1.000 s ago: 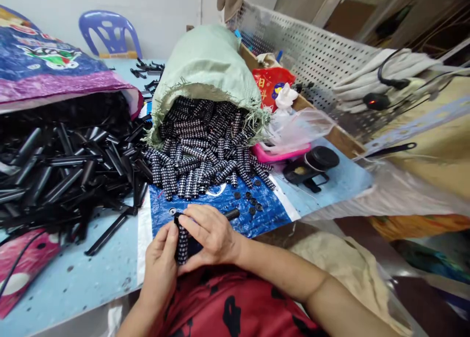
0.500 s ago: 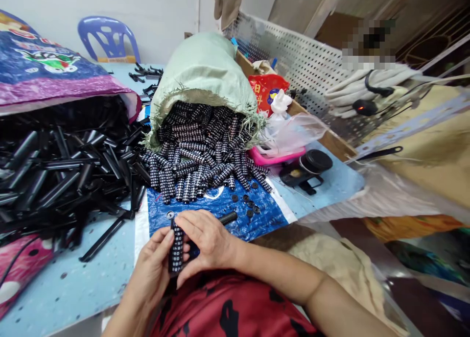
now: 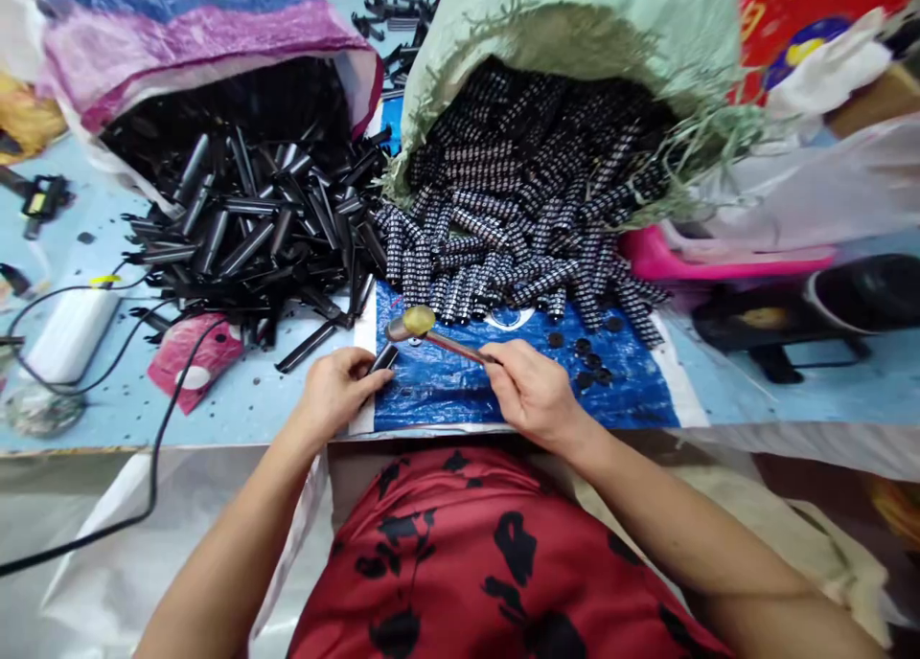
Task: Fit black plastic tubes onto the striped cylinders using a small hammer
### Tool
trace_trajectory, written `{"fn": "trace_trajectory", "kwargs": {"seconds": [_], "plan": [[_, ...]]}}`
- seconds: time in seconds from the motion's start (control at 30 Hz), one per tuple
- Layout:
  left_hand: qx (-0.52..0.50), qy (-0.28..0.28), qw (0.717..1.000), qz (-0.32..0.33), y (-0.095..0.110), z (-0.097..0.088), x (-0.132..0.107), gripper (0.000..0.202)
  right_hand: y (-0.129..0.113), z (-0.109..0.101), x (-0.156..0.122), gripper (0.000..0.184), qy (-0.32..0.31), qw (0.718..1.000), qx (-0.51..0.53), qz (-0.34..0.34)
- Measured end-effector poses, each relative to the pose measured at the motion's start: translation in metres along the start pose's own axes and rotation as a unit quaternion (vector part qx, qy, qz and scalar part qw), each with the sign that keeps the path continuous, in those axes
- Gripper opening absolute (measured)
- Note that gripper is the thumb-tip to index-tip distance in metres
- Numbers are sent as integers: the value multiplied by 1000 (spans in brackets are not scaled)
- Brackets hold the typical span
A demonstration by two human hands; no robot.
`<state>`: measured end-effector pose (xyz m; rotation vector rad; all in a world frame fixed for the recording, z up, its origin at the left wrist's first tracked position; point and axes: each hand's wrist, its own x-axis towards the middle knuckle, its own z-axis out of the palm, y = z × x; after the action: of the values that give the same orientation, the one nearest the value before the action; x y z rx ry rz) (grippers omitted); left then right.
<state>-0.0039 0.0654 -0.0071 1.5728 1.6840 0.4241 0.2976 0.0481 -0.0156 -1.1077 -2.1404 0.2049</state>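
left hand (image 3: 336, 393) is pinched around a short black piece (image 3: 383, 358), holding it down where the blue mat (image 3: 446, 396) meets the bare desk (image 3: 251, 405), close to the near edge. right hand (image 3: 533, 394) is closed on the handle of a small hammer (image 3: 438, 339), whose yellowish head hangs just above and beside that piece. i'd say the blow ought to fall square on the piece, with the left fingertips kept low on its sides and clear of the head; a short tap from the wrist looks enough. toward the far edge, black tubes (image 3: 251, 228) lie heaped before a purple bag (image 3: 216, 36), and patterned pieces (image 3: 517, 190) before a green sack (image 3: 575, 17).
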Motion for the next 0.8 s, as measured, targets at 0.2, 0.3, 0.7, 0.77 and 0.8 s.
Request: {"fn": "trace_trajectory", "kwargs": {"seconds": [0.2,0.3,0.7,0.77,0.8], "plan": [[-21,-2,1000,0,2,0,2,39,-7,6,11,27,-98,992,-83,15],[-7,-35,999,11,5,-6,13,41,-15,5,8,28,-46,998,-3,-45],[162,-163,973,32,-12,-79,-24,44,-1,2,-17,22,-81,992,-45,-91],[151,-155,976,-24,-35,-102,-36,48,6,0,-12,23,-97,990,-69,-75],[132,-88,987,-41,-44,-107,-36,48,11,-1,-5,27,-103,989,-72,-72]]}}
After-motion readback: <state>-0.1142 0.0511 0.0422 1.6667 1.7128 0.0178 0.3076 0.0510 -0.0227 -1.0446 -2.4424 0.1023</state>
